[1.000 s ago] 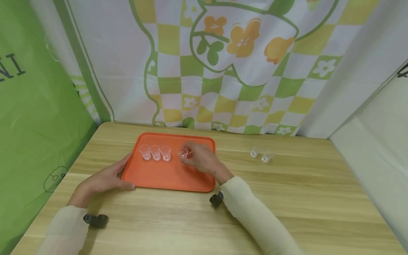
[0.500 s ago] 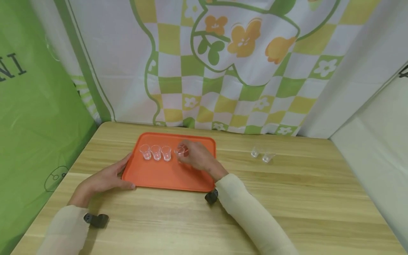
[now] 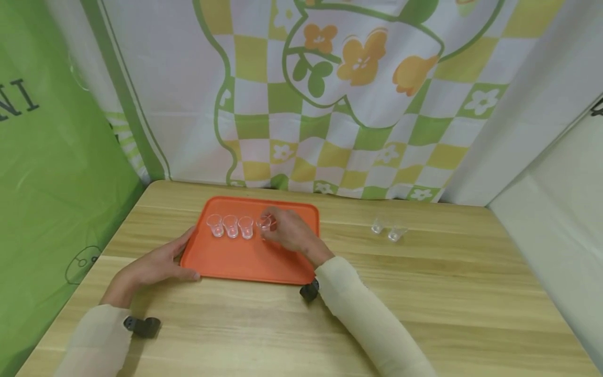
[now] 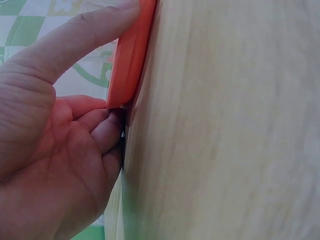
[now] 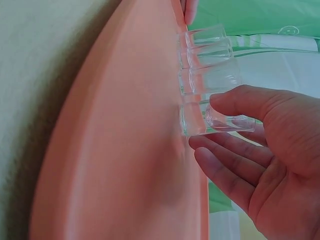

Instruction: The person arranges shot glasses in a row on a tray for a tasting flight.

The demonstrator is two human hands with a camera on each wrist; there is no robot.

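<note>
My right hand (image 3: pixel 293 233) pinches a small clear shot glass (image 5: pixel 192 120) between thumb and fingers, over the orange tray (image 3: pixel 235 262). In the right wrist view this glass stands upright, its base right at the tray's surface. Three more shot glasses (image 3: pixel 230 227) stand in a row on the tray, just left of it. At the tray's left front corner, my left hand (image 3: pixel 157 262) grips the rim, thumb along the front edge and fingers by the left side. Its fingertips are partly hidden behind the tray in the left wrist view.
Two more small clear glasses, a left one (image 3: pixel 377 226) and a right one (image 3: pixel 395 233), are on the wooden table (image 3: pixel 447 293) right of the tray. A patterned curtain (image 3: pixel 330 131) hangs behind the table, and a green sheet (image 3: pixel 56 157) hangs at the left.
My right hand has moved a little to the left with its shot glass, closer to the row of three. My left hand and the tray have stayed in place.
</note>
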